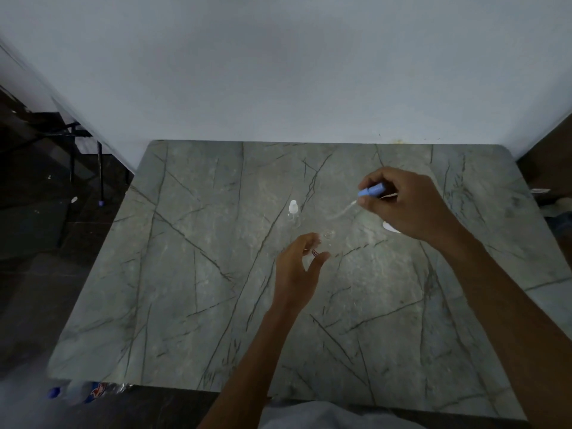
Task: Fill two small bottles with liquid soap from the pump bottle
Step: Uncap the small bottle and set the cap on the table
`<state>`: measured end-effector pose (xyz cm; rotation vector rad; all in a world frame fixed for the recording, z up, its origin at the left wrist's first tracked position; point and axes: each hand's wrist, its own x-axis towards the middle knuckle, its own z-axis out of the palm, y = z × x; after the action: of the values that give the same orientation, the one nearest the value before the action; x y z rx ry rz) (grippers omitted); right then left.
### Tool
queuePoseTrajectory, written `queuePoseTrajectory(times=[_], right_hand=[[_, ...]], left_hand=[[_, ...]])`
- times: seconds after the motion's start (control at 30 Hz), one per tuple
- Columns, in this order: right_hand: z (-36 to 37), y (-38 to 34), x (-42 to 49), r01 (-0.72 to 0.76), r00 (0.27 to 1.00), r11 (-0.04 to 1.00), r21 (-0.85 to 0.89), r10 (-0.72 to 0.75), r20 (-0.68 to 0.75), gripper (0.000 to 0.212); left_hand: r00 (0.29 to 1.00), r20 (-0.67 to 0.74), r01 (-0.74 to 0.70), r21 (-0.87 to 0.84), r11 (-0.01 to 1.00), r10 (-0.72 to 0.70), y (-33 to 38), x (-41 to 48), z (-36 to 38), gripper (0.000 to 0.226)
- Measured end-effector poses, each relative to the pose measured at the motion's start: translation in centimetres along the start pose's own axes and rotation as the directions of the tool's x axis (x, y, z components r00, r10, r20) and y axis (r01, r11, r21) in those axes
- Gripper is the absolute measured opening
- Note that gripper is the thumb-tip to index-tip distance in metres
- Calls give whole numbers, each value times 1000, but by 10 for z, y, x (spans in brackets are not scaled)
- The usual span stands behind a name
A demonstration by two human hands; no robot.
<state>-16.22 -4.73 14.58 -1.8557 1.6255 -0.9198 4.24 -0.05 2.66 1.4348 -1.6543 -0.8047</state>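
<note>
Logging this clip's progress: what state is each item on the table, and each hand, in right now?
Capped small bottle: upright, cap on, untouched.
Open small bottle: upright, cap off, gripped by left hand.
Pump: out of any bottle, tube bare, pinched by right hand.
White thing: partly hidden under the right hand, state unclear.

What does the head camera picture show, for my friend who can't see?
A right hand holds a blue pump top with its clear tube above a grey marble table. The left hand holds a small open bottle; a capped small bottle stands behind.
</note>
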Motion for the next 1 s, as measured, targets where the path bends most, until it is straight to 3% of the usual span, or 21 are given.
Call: queuePoseTrajectory(times=[0.17, 0.23, 0.6, 1.0], right_hand=[[37, 39, 18, -207, 964, 962, 179, 232, -129, 16], [68, 62, 25, -255, 947, 951, 177, 282, -156, 17], [200, 145, 61, -345, 931, 936, 68, 350, -106, 19], [239, 156, 86, -299, 954, 954, 0, 299, -15, 33]], left_hand=[[995, -48, 85, -16, 996, -86, -12, -11, -14, 30], [994, -50, 96, -26, 995, -97, -13, -14, -19, 30], [978, -34, 201, -75, 977, -204, -7, -49, -43, 36], [955, 47, 294, -47, 955, -292, -19, -51, -39, 35]])
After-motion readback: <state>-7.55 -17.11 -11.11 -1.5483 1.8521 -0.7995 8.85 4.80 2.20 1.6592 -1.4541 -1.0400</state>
